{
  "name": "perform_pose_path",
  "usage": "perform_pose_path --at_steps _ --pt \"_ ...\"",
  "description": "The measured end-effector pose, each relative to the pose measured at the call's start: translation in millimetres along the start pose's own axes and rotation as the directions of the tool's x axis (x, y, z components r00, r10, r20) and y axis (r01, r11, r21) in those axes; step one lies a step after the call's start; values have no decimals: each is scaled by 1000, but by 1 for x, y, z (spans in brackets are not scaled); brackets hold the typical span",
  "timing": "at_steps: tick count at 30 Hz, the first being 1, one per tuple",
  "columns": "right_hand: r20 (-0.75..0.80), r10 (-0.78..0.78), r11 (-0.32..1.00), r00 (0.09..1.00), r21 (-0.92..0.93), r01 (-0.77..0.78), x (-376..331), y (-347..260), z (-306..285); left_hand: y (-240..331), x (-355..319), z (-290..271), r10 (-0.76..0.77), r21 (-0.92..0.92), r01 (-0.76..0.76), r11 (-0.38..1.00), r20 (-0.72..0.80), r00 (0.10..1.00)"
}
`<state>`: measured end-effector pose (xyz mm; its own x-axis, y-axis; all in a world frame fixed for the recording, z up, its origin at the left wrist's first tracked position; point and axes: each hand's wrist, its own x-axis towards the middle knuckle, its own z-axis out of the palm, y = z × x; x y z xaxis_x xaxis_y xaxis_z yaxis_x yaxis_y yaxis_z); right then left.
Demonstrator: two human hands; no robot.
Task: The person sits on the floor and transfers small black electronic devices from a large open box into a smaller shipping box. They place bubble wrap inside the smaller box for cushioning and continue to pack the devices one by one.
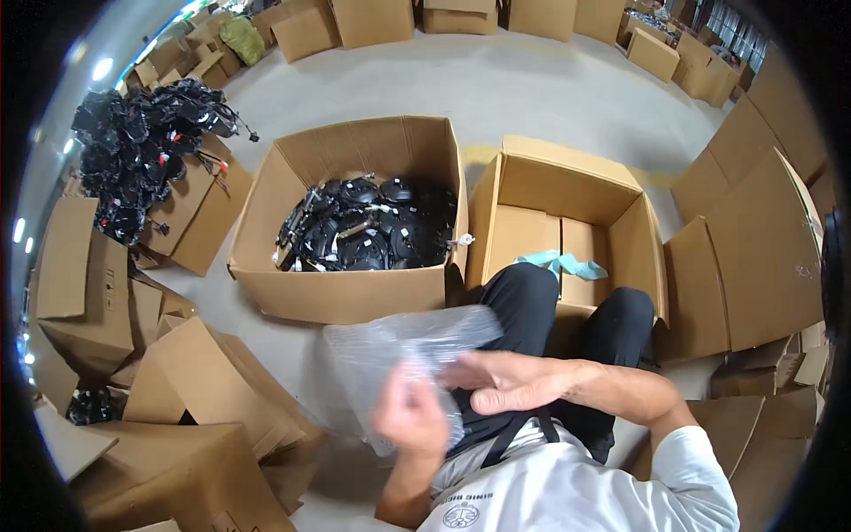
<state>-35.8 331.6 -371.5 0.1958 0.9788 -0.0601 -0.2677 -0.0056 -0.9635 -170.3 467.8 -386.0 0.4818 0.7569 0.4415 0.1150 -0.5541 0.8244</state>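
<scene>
A clear, wrinkled plastic bag (363, 341) spreads in front of my lap, over my left thigh and the floor. My left hand (409, 415) is blurred, its fingers curled closed against the plastic, seemingly gripping it. To its right, my right hand (510, 379) reaches across with the fingers stretched out and the thumb apart; its fingertips come close to the left hand and the bag. Beyond the bag stands an open carton (341, 297) holding many black round parts (359, 226) with cables and small white connectors.
Beside that carton, another open carton (567, 168) stands at my knees with a light-blue strip (567, 264) inside. More black wired parts (146, 151) are heaped on a carton at the left. Cardboard boxes (204, 381) crowd the left, and tall cartons (753, 275) the right.
</scene>
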Motion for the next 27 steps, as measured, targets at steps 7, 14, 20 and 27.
perform_pose_path --at_steps 7,14,20,27 --pt "-429 -74 977 900 -213 -22 -17 -77 -82 65 -7 58 467 -409 -306 860 388 794" --pt "-683 -267 953 680 -290 82 -140 -129 -302 71 64 200 552 -17 -693 721 618 560" --pt "-883 -26 971 468 -134 -199 -202 -32 -458 17 105 412 515 -26 -889 457 823 241" --pt "-954 -120 662 273 -282 -694 -178 132 -588 -98 52 549 62 17 -884 467 997 52"
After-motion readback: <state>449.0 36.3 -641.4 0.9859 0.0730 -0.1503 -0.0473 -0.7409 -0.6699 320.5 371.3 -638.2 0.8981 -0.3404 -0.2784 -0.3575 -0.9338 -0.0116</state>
